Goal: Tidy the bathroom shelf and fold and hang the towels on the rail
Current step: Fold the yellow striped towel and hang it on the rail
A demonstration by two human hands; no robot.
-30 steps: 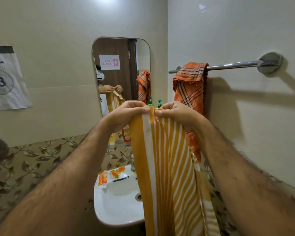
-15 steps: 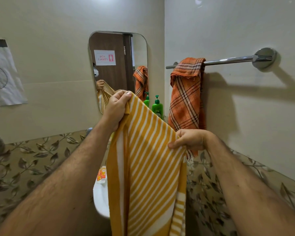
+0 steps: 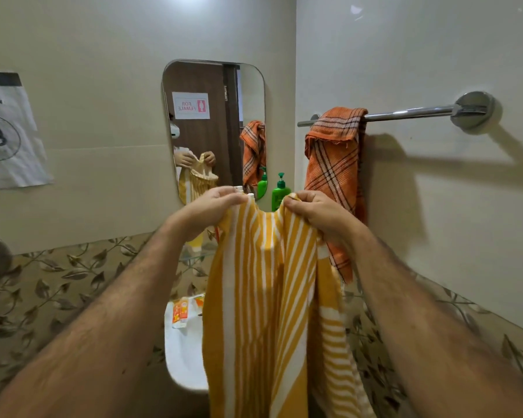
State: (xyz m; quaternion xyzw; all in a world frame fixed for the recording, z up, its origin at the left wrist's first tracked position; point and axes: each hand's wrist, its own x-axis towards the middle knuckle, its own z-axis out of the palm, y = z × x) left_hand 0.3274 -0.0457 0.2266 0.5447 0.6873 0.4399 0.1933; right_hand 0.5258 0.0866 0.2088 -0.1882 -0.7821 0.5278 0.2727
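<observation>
Right hand risen level with left hand; both pinch striped towel, hiding sink.

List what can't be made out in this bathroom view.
- Head view: glass shelf, mostly behind the left hand and yellow striped towel; its contents unclear.
- Sink: right part covered by that towel.
- Wall notice: cut off by the left edge.
- Green bottle: label too small.
</observation>
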